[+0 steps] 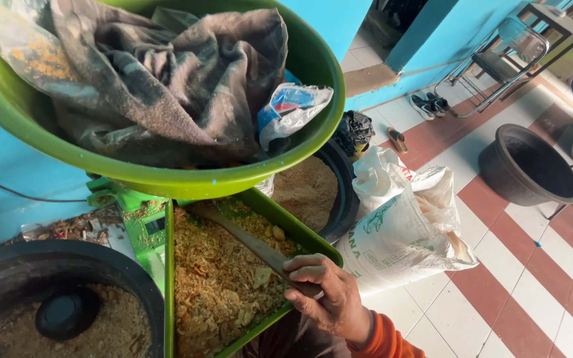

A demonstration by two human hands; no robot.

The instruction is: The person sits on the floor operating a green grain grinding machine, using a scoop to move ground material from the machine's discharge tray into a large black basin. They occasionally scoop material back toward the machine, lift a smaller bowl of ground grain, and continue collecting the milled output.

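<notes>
A person's right hand [326, 298] was clamped, fingers curled tight, around the near end of a long, flat wooden stick [250, 242] that reached toward 11 o'clock across a green metal chute [293, 229] heaped with yellow-brown flakes and crumbs [217, 278]. The stick's far end lay under the rim of a large green basin [313, 66], which sat above the chute and held a crumpled grey cloth [180, 73] and a blue-and-white plastic packet [290, 109].

The left hand was out of frame, so its grip could not be told. An orange sleeve [382, 338] showed at the right wrist.

At 8 o'clock stood a black tub [8, 265] of finer meal; at 1 o'clock of the hand, a second black tub [346, 192] and a white woven sack [399, 225] slumped on the red-and-white tiled floor [518, 292]. An empty dark basin [528, 166] sat at 2 o'clock.

A hard sweep of the stick looked likely to push flakes over the chute's low wall onto the floor, and the hanging cloth might snag on the stick's far end.
</notes>
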